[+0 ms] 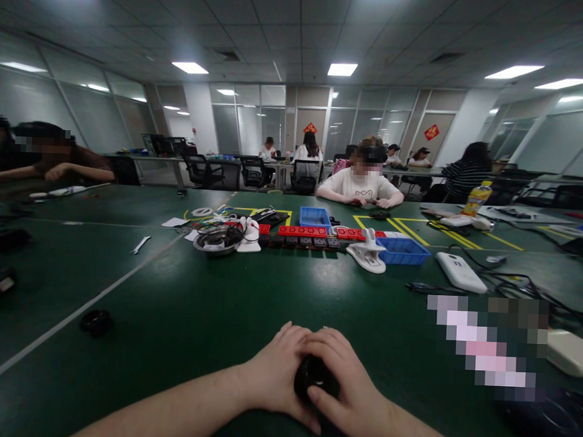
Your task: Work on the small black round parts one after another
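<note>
A glossy black rounded object [317, 378] is held between my two hands just above or on the green table [195, 317], near the bottom centre. My left hand [277, 372] wraps its left side, with the thumb low and the fingers at the top. From the right, my right hand [345, 382] curls over it, fingers across the top and thumb on its front. The fingertips of both hands meet at the far side. Much of the object is hidden by the fingers, so I cannot tell what it is.
A small black ring-like part [96, 323] lies at the left. Farther back are a metal bowl [218, 241] with cables, a red power strip [303, 231], blue trays [403, 251] and a white clamp [368, 253]. A white device [461, 272] and cables lie right. A person sits opposite.
</note>
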`<state>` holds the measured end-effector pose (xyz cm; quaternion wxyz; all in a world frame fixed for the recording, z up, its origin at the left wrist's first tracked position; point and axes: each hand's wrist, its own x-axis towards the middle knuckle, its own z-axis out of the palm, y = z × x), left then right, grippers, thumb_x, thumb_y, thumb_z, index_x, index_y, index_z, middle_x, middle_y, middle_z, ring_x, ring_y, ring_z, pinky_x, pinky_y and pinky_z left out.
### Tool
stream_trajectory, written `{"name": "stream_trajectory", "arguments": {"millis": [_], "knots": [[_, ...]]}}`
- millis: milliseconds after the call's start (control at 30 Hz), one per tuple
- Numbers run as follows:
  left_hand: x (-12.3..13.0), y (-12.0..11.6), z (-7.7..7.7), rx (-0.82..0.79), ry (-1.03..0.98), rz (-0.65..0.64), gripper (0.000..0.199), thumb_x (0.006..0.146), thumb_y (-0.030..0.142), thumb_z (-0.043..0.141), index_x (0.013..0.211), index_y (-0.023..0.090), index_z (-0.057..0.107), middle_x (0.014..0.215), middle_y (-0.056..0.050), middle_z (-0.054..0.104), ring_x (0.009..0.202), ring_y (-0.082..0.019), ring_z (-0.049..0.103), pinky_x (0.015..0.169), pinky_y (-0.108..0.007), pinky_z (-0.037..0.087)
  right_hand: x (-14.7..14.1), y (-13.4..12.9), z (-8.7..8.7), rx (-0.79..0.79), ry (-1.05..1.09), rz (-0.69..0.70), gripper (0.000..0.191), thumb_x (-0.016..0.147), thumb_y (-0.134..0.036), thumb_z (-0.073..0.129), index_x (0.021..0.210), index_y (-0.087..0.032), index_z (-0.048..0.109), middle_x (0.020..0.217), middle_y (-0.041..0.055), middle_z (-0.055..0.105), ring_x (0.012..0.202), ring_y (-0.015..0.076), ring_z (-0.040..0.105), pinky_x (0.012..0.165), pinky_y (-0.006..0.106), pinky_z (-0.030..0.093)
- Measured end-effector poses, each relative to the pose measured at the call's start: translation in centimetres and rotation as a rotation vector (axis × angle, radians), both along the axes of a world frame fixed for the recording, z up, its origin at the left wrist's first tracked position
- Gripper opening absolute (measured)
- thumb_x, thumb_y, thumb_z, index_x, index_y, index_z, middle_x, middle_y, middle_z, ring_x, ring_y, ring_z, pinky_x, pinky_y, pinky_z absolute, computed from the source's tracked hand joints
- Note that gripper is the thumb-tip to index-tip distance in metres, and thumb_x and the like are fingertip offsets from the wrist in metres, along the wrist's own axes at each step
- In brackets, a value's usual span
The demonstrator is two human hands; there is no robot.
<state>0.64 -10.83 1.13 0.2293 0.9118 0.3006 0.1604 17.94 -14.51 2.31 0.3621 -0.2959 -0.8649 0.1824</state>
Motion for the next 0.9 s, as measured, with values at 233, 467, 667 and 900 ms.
{"name": "stream_trajectory", "arguments": {"millis": [233, 467, 667, 900], "knots": [[0.6, -1.1, 0.0, 0.012, 0.010, 0.207, 0.076, 0.043, 0.062, 0.070, 0.100, 0.017, 0.048, 0.099, -0.006, 0.050, 0.097, -0.027, 0.047, 0.101, -0.062, 0.014, -0.3, 0.2, -0.7, -0.034, 0.026, -0.184, 0.043, 0.078, -0.058, 0.045, 0.090, -0.018, 0.048, 0.087, 0.0067, 0.052, 0.080, 0.0216, 0.047, 0.073, 0.038, 0.039], [1.0, -1.5, -0.1, 0.027, 0.012, 0.294, 0.055, 0.046, 0.055, 0.071, 0.084, 0.019, 0.052, 0.088, -0.002, 0.050, 0.088, -0.023, 0.049, 0.102, -0.059, 0.014, -0.4, 0.5, -1.0, -0.074, -0.068, -0.264, 0.037, 0.077, -0.055, 0.049, 0.079, -0.018, 0.046, 0.077, 0.0039, 0.049, 0.072, 0.0196, 0.044, 0.066, 0.036, 0.037], [0.5, -0.6, 0.0, -0.005, -0.015, 0.163, 0.045, 0.051, 0.041, 0.073, 0.085, 0.019, 0.055, 0.094, -0.003, 0.051, 0.091, -0.021, 0.048, 0.099, -0.045, 0.028, -0.4, 0.3, -0.1, -0.092, -0.057, -0.183, 0.015, 0.075, -0.029, 0.052, 0.085, -0.018, 0.052, 0.083, 0.0050, 0.052, 0.080, 0.0203, 0.046, 0.073, 0.037, 0.038], [-0.2, 0.7, 0.1, 0.010, -0.021, -0.073, 0.042, 0.053, 0.036, 0.075, 0.091, 0.025, 0.060, 0.102, 0.000, 0.049, 0.098, -0.020, 0.045, 0.089, -0.032, 0.037, -0.2, 0.0, 0.8, -0.014, -0.005, 0.007, 0.026, 0.071, -0.015, 0.044, 0.092, -0.020, 0.057, 0.088, 0.0037, 0.060, 0.086, 0.0199, 0.049, 0.079, 0.039, 0.038]]}}
